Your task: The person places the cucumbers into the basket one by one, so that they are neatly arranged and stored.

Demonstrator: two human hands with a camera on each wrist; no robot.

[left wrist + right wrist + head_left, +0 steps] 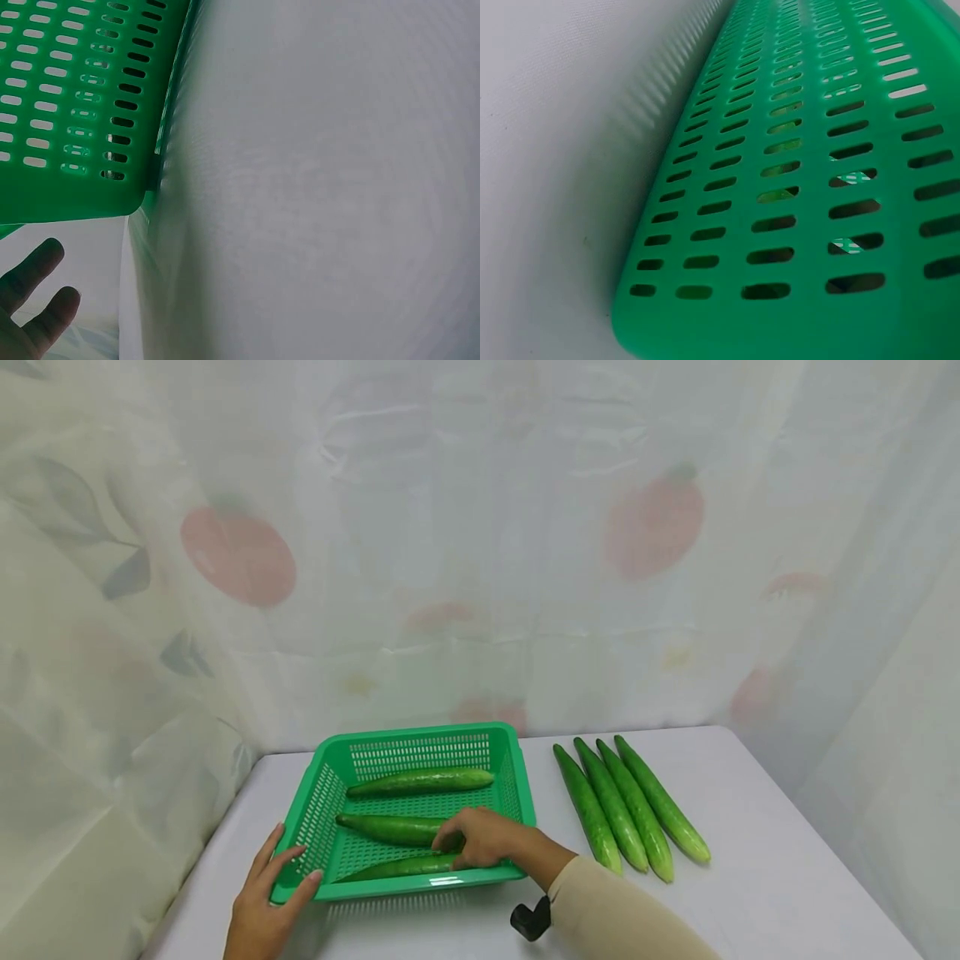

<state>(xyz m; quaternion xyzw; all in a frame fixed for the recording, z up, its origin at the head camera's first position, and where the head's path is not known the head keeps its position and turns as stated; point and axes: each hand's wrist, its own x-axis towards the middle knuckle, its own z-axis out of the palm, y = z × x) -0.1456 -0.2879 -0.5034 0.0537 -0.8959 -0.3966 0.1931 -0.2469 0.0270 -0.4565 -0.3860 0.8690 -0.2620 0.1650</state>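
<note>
Cucumbers (390, 830), three of them, lie crosswise in a green plastic basket (397, 888) on the white-covered counter (780, 860), spaced in rows from its far wall to its near wall. Of these, the farthest cucumber (427, 782) shows whole; the right ends of the other two are covered by the right hand (483, 839). That hand reaches over the near rim, its bent fingers and thumb grasping the nearest cucumber (401, 867) at its right end. The left hand (262, 893) is not clenched: its fingers spread straight at the basket's near left corner, with the thumb at the rim. Slots pierce the basket's walls and floor. Beside it on the right, four more cucumbers (611, 804) lie slantwise, side by side. Behind the counter hangs a pale curtain (465, 527) printed with red fruit.
</note>
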